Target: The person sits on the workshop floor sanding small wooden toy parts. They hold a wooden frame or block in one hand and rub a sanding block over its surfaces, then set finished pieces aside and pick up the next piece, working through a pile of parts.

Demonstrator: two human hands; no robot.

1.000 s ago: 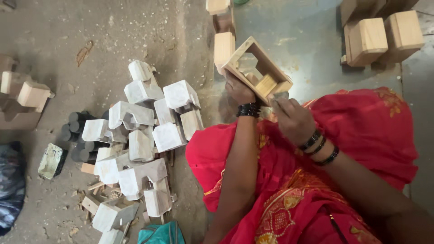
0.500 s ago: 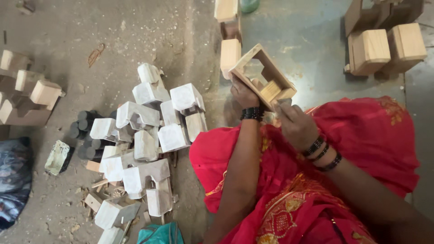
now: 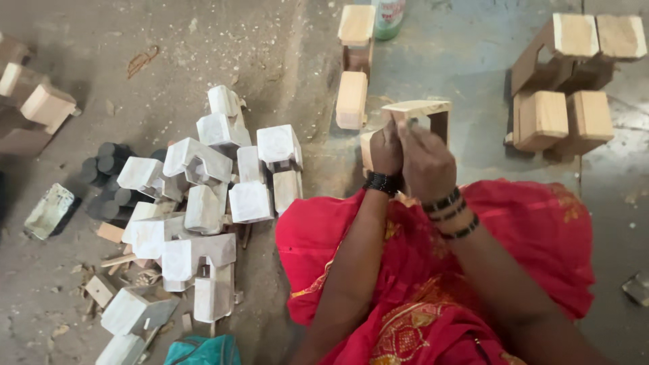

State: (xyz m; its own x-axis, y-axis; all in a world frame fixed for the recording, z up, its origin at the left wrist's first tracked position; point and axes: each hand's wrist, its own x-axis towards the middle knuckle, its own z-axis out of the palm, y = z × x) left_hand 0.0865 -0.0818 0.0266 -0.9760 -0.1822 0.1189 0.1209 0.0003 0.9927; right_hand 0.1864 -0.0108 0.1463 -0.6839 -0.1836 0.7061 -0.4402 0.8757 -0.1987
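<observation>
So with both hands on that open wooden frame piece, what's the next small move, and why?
Probably keep the left hand steadying the wooden frame piece while the right hand works at its inner face. Both hands sit close together against it above the red cloth, and the right hand's fingers hide whatever they press there.

The wooden frame (image 3: 420,113) is pale tan. Both wrists carry black bangles (image 3: 449,212). The garment (image 3: 433,257) over the lap is bright red with a gold patterned border. The heaped blocks (image 3: 203,196) on the left are whitish-grey, chalky on their faces. Beside them, the cylinders (image 3: 108,177) are dark, nearly black. The stacked pieces (image 3: 564,88) at upper right are light brown with darker sides. The floor (image 3: 169,47) is dusty grey-brown. At the bottom edge sits something teal (image 3: 203,350), perhaps cloth.
</observation>
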